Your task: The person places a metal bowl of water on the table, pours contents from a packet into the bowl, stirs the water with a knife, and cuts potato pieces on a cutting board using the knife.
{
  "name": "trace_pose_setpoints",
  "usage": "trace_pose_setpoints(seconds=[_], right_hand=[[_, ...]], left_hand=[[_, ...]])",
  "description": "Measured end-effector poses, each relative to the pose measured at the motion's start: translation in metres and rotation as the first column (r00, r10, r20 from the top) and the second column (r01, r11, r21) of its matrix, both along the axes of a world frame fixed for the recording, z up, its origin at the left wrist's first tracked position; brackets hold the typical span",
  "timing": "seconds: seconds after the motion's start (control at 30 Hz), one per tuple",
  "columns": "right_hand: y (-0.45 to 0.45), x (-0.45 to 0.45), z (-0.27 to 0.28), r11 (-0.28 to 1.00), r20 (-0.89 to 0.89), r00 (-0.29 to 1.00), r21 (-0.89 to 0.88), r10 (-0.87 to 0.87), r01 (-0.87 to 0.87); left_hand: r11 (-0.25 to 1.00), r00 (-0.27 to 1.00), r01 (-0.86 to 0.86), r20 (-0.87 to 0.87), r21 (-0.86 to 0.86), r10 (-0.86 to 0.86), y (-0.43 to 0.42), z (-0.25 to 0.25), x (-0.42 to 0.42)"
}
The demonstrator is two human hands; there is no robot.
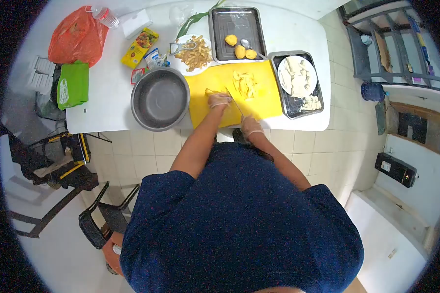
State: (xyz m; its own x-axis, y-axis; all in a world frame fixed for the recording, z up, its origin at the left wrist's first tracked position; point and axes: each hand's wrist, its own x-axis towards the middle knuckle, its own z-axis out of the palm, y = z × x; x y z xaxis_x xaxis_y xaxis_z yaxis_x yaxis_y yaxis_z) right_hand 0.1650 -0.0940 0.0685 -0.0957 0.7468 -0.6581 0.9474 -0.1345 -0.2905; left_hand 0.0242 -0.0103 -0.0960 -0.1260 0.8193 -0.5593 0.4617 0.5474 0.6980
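Observation:
On a yellow cutting board (269, 100) lies a pile of cut yellow pieces (247, 84). My right hand (252, 126), in a clear glove, is closed round the handle of a knife (236, 103), whose blade points up and left across the board. My left hand (219, 99), also gloved, rests on the board left of the blade, its fingers bent against a small yellow piece (209, 91). Behind the board, a dark tray (233, 29) holds several peeled yellow pieces (240, 51) and a spoon (246, 43).
Left of the board stands a grey bowl (160, 100). A plate of peelings (195, 54) with a peeler (183, 47) sits behind it. On the right, another tray (288, 111) holds a plate of pale pieces (297, 76). Bags and packets (141, 48) lie farther left.

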Motion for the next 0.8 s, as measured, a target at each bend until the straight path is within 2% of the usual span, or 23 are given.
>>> trace_pose_setpoints(seconds=[0.1, 0.2, 0.3, 0.4, 0.5, 0.6, 0.7, 0.8], right_hand=[[-0.005, 0.003, -0.031, 0.973, -0.081, 0.97, -0.017, -0.229, 0.229], [-0.009, 0.003, -0.047, 0.951, -0.105, 0.945, -0.021, -0.31, 0.309], [-0.01, 0.007, -0.044, 0.98, -0.231, 0.966, 0.126, -0.12, 0.152], [0.004, -0.001, -0.044, 0.972, -0.183, 0.959, 0.049, -0.216, 0.229], [0.02, -0.009, -0.057, 0.948, -0.097, 0.946, -0.105, -0.309, 0.299], [0.014, -0.008, -0.082, 0.94, -0.13, 0.932, -0.09, -0.338, 0.328], [0.014, -0.01, -0.07, 0.942, -0.145, 0.931, -0.056, -0.335, 0.33], [0.009, -0.001, -0.053, 0.998, -0.155, 0.986, -0.015, -0.06, 0.058]], left_hand=[[0.987, 0.997, -0.079, -0.033, -0.138, 0.075, 0.001, 0.042, 0.003], [0.992, 0.995, -0.086, 0.045, -0.092, 0.091, 0.0, 0.025, -0.001], [0.996, 0.987, -0.066, 0.144, -0.064, 0.075, 0.001, 0.031, -0.003], [0.988, 0.992, -0.098, 0.072, -0.116, 0.106, 0.0, 0.047, -0.001], [0.99, 0.995, -0.073, -0.078, -0.121, 0.064, 0.002, 0.067, 0.003], [0.993, 0.973, -0.116, 0.199, -0.01, 0.116, -0.005, 0.019, -0.003], [0.95, 0.792, -0.283, 0.527, -0.133, 0.31, -0.009, 0.012, -0.008], [0.976, 0.936, -0.218, 0.285, 0.001, 0.209, -0.012, 0.026, -0.002]])
